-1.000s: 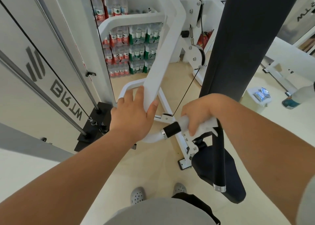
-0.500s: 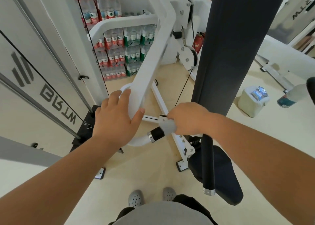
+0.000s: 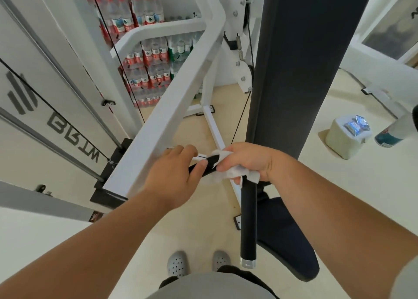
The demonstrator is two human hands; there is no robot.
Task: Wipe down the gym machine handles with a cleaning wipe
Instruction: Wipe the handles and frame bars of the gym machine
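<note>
A white machine arm (image 3: 172,99) slopes down to a black horizontal handle (image 3: 207,166) at the frame's middle. My right hand (image 3: 247,160) is closed around a crumpled white cleaning wipe (image 3: 235,173), pressed over the right part of that handle. My left hand (image 3: 174,174) grips the handle's left end, thumb on top. A second black handle (image 3: 248,221) with a chrome end cap hangs straight down below my right hand.
A tall dark back pad (image 3: 300,61) rises right behind the handles, with a dark seat (image 3: 287,237) below. A weight-stack frame with cables (image 3: 56,108) stands at left, bottled-water packs (image 3: 149,67) behind. A white tub with a wipe packet (image 3: 348,135) sits on the floor at right.
The machine arm has swung up toward me and the view has shifted. My left hand moved from the white curved bar onto the black handle. My right hand with the wipe slid along the handle.
</note>
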